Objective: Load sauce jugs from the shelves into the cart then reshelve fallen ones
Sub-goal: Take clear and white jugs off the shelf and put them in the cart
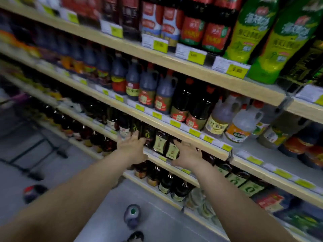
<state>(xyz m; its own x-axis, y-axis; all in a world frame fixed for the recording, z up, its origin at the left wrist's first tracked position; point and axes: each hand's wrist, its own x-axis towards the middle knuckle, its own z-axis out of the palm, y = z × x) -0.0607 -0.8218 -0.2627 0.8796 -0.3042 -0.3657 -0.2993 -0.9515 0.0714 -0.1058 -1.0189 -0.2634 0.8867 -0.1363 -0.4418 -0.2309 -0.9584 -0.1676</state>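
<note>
Both my arms reach into the third shelf (174, 167) of a long sauce aisle. My left hand (133, 147) lies against dark bottles with yellow labels, fingers spread on the left side of the group. My right hand (187, 154) presses the right side of the same dark bottles (166, 145); whether it grips one I cannot tell. Two jugs lie on the grey floor: one with a red cap (34, 192) at the left, one with a green cap (132, 214) below my arms. The frame is blurred.
Shelves above carry dark handled jugs (148, 89), pale vinegar jugs (243, 123) and tall green bottles (250, 28). A dark cart frame (40, 149) stands on the floor at the left. My shoe tip (136, 236) shows at the bottom edge.
</note>
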